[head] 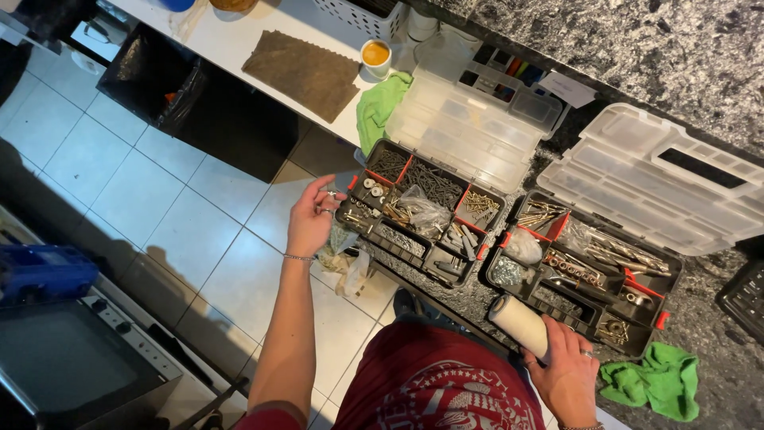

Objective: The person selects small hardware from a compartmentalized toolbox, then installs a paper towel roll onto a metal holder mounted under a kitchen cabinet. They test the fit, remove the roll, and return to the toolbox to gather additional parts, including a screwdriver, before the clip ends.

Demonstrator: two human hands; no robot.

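My left hand (pixel 312 216) is raised beside the left organiser case (pixel 374 225), fingers pinched on a small metal piece, too small to identify. That open black case holds screws, washers and a clear bag in compartments. My right hand (pixel 567 368) grips a white roll (pixel 520 323) at the near edge of the right organiser case (pixel 649 333), which holds bolts, nuts and small bags. Both cases have clear lids (pixel 465 119) folded back on the dark granite counter (pixel 652 48).
A green cloth (pixel 656 381) lies by my right hand, another green cloth (pixel 380 103) behind the left case. A brown mat (pixel 304 72), a cup of orange liquid (pixel 376 54) and a white basket (pixel 362 14) sit on the white counter. Crumpled plastic bags (pixel 346 263) hang under my left hand.
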